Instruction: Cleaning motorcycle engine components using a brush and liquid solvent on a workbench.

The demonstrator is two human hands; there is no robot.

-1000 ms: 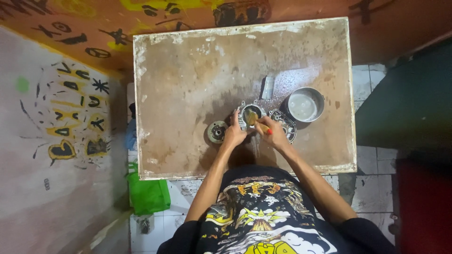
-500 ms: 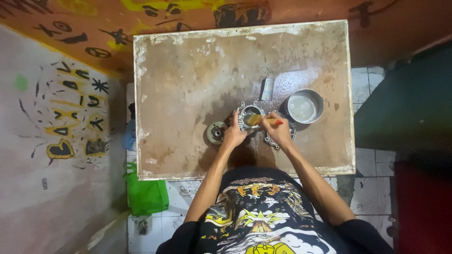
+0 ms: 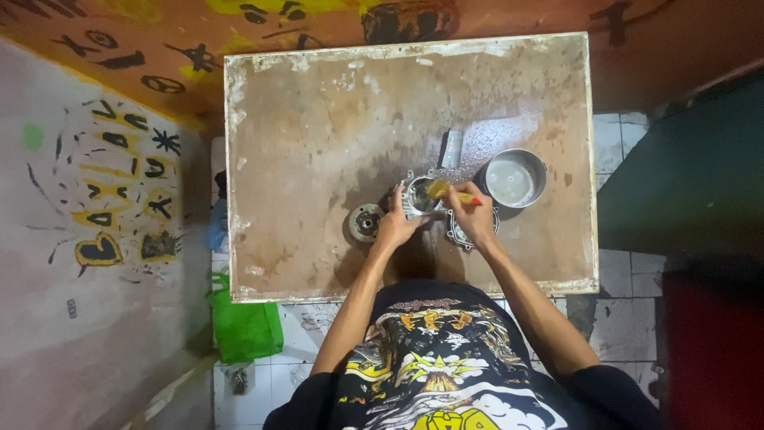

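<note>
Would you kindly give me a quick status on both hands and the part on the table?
Left hand steadies the metal cylinder part. Right hand holds a brush at its rim. Metal pot and round part alongside, not obstructing.

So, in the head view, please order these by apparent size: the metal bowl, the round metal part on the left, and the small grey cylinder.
1. metal bowl
2. round metal part
3. small grey cylinder
All lie on the table, so nearness hardly matters.

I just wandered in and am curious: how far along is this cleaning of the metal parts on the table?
Midway, it seems. The left hand steadies a finned metal cylinder while the right hand works a brush at its opening. The metal bowl of liquid stands beside it. A round part and another part under the right hand lie aside; whether those are already brushed cannot be told.
</note>
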